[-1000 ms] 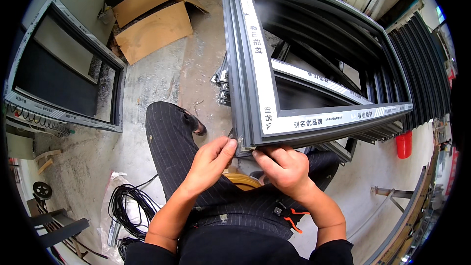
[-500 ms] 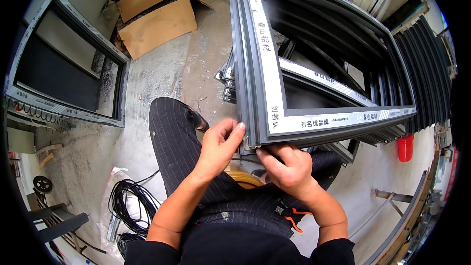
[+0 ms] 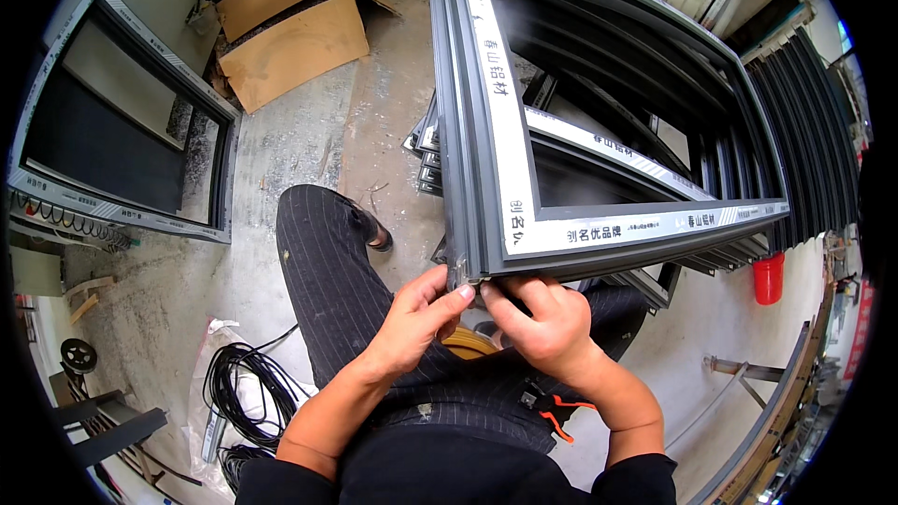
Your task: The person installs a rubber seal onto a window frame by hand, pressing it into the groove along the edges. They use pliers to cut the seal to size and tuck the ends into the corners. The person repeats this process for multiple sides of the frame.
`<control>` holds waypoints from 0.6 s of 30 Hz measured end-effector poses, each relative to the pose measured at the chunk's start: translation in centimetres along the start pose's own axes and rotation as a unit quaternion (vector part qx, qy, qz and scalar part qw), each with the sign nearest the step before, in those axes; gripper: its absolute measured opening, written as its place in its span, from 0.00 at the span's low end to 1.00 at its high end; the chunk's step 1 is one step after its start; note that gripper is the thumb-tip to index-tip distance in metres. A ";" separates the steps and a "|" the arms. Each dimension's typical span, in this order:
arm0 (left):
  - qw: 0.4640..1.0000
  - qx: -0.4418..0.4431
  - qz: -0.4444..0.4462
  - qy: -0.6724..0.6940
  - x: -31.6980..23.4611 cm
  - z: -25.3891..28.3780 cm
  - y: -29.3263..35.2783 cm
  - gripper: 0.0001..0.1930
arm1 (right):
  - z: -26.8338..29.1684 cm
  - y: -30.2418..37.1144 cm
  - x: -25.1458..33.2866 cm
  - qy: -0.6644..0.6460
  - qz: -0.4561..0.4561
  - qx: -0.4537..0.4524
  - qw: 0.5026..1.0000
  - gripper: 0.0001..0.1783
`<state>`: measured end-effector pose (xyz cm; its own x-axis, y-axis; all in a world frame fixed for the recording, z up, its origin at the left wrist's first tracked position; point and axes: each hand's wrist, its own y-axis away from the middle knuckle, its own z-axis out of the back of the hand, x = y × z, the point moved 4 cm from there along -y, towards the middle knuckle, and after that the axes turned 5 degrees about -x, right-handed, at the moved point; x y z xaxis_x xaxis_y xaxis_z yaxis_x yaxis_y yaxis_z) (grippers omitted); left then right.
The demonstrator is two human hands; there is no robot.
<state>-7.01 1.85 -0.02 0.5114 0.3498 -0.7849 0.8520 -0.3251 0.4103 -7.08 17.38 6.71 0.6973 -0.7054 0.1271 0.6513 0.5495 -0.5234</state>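
A dark grey window frame [image 3: 494, 112] with white printed protective film leans over my lap, its near left corner [image 3: 477, 271] between my hands. Thumb and fingers of my left hand [image 3: 416, 323] are pinched together at that corner. What they hold is too small to make out; a shiny bit [image 3: 460, 273] shows just above the thumb. My right hand [image 3: 547, 323] is closed against the underside of the lower rail, its thumb pointing to the corner. Its curled fingertips are partly hidden, and what they grip cannot be seen.
More dark frames are stacked behind and beneath this one. Another frame [image 3: 122, 196] stands at left, near an open cardboard box [image 3: 297, 56]. Black cable [image 3: 248, 388] lies coiled on the floor. Orange-handled pliers [image 3: 559, 411] hang at my waist; a red bucket [image 3: 768, 279] stands at right.
My left hand has moved down and right, from the frame's side edge to just under its corner. The right hand has shifted slightly left, and its fingers stay curled.
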 end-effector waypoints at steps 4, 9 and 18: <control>1.000 0.007 -0.006 -0.014 0.0 -0.1 0.4 0.14 | 0.0 -0.1 0.1 -0.006 -0.003 -0.009 1.000 0.14; 1.000 0.002 -0.010 -0.029 -0.1 0.3 0.3 0.15 | 0.1 -0.2 0.1 -0.006 -0.004 -0.007 1.000 0.13; 0.997 -0.061 -0.049 -0.017 1.0 -0.1 0.7 0.14 | 0.6 -0.9 0.6 0.021 0.010 0.015 1.000 0.17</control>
<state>-5.88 2.07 -0.41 0.4228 0.3448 -0.8381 0.9060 -0.1816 0.3824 -7.08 16.74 7.82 0.6981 -0.7114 0.0814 0.6461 0.5768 -0.4999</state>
